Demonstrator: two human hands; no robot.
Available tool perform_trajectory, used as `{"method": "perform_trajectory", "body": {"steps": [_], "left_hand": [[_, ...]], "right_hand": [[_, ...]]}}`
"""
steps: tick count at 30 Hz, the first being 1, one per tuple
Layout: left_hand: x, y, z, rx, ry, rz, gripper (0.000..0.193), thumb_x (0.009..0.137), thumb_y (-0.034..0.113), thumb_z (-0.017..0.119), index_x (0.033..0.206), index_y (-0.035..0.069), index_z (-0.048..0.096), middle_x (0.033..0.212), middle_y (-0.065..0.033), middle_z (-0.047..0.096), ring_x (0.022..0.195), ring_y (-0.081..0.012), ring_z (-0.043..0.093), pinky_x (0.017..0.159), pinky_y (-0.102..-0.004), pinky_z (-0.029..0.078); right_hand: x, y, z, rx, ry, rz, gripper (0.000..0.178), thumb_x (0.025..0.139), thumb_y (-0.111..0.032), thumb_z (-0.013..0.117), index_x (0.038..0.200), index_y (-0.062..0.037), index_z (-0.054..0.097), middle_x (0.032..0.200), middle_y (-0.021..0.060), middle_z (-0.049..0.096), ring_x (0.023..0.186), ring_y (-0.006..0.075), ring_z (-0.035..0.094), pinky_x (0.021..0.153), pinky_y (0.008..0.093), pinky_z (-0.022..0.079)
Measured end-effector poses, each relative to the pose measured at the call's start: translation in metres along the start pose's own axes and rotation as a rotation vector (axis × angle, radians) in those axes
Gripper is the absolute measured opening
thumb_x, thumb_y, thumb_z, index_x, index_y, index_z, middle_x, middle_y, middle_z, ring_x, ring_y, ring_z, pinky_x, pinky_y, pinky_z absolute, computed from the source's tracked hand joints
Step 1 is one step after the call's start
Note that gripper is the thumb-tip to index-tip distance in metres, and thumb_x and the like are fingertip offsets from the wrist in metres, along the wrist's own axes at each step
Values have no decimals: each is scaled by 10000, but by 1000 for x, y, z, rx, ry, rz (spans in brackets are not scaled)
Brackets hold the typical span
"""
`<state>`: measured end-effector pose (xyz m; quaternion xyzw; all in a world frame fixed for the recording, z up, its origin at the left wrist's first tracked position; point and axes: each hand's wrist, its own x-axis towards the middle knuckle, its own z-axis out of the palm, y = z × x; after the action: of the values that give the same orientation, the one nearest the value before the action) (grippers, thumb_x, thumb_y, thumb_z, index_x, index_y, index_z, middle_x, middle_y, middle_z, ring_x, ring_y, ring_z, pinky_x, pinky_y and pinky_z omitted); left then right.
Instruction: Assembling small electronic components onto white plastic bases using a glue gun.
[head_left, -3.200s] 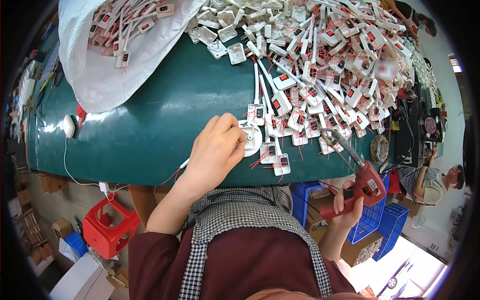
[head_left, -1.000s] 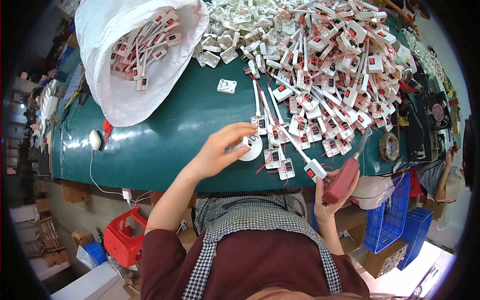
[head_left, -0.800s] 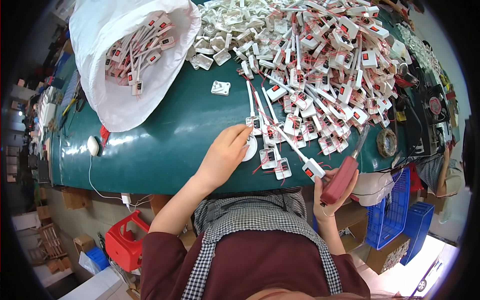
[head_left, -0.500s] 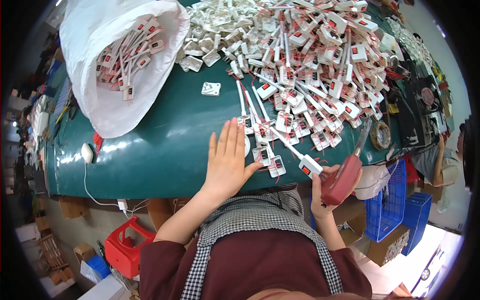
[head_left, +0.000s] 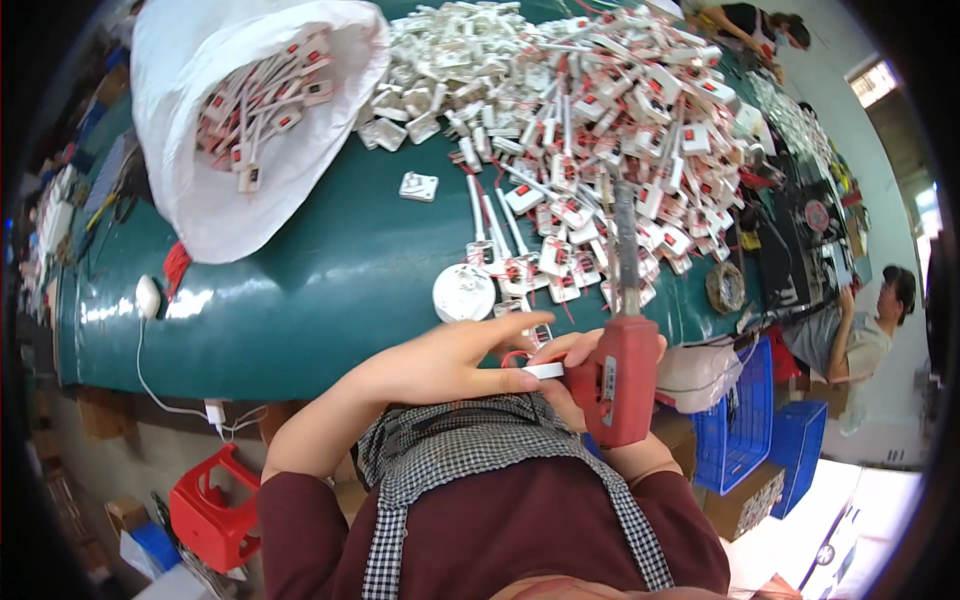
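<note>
Close to my body at the table's front edge, both hands meet at a small white plastic case (head_left: 544, 371) with red wires. My left hand (head_left: 440, 365) has its thumb against the case's left end, with the index finger stretched over it. My right hand (head_left: 572, 360) steadies the case with its fingertips. That hand also grips a red-handled tool (head_left: 622, 385), whose long grey shaft points away from me over the pile. Just beyond my left hand lie a round white disc (head_left: 464, 293) and several open white cases with sticks (head_left: 512, 268).
A big pile of white cases, red switches and wires (head_left: 640, 130) covers the far right of the green table (head_left: 330, 300). A white sack (head_left: 290, 215) of similar pieces lies far left. A tape roll (head_left: 725, 287) sits right; blue crates (head_left: 735, 430) stand below. Another person (head_left: 850, 335) sits right.
My left hand has left the tabletop and come to the case, uncovering the round disc. My right hand has moved left with the case and tool; the tool now stands more upright in view.
</note>
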<state>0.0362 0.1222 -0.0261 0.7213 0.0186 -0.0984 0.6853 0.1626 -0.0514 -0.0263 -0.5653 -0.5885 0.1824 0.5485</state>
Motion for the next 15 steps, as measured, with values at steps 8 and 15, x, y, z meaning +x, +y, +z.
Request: {"method": "perform_trajectory", "body": {"steps": [8,15], "left_hand": [[-20,-38,35,-472,295,92,632,884,137,648,1428,-1,357,1286,-85,501,1173,-173,480,998,-320,384],[-26,-36,30,6,441,155,246,982,227,495,1066,11,576,947,-89,549,871,-209,550,806,-322,444]], "right_hand": [[-12,40,27,455,159,254,943,791,94,670,1464,-98,38,1160,151,495,932,253,659,793,349,561],[-11,44,32,415,130,334,1057,787,128,635,1502,-155,-89,1146,180,479,886,251,667,707,315,562]]}}
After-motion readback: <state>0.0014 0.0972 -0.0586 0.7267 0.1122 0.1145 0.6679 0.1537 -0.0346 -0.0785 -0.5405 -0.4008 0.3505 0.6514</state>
